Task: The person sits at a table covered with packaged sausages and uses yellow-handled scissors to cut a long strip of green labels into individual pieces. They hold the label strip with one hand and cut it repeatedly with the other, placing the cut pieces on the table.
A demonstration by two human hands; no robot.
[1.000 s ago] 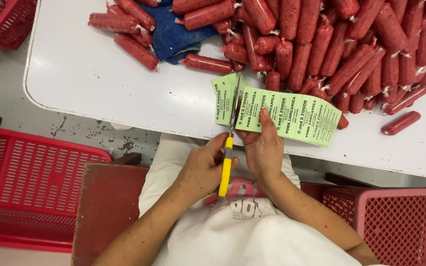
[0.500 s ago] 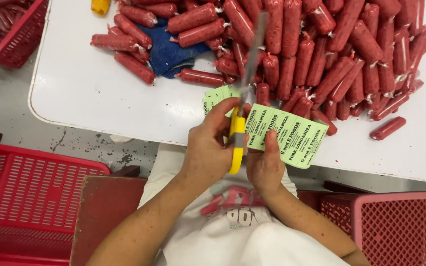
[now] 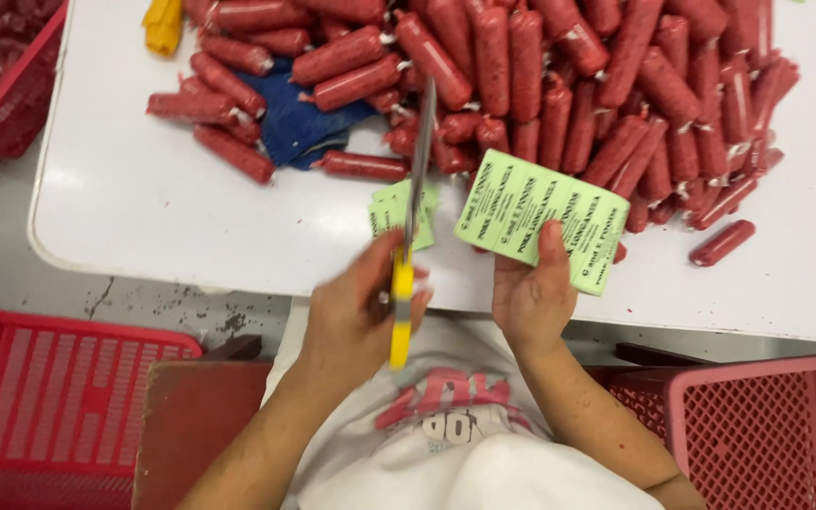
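Head view, only one to log. Scissors [image 3: 410, 227] with yellow handles are sitting in my left hand [image 3: 356, 316], whose fingers are closed through and around the handles; the blades are pointing up and away from my body, blurred, so I cannot tell whether they are parted. I am taking the white table [image 3: 144, 208] as the landmark: the hand is hanging just off its near edge, blades reaching in over its top.

My right hand [image 3: 531, 297] is pinching the green label sheet [image 3: 545, 217] by its near corner, thumb pressed on the printed face, fingers hidden under it. I am reading that grip as keeping the sheet flat and free of the table's near edge, so the blades can get at its left side. Scissors and sheet are standing just apart, not touching.

A small stack of cut green labels [image 3: 391, 210] is lying on the table, partly behind the blades, close to where a cut would drop them.

Farther in on the table, a big heap of red sausages [image 3: 616, 85] is spreading across the far side, some over a blue cloth [image 3: 299, 127]. A yellow thing [image 3: 162, 24] is lying at the table's far left corner; what it is I cannot tell.

Red baskets are standing off the table: one left of the near edge [image 3: 59, 397], one right [image 3: 767, 434].
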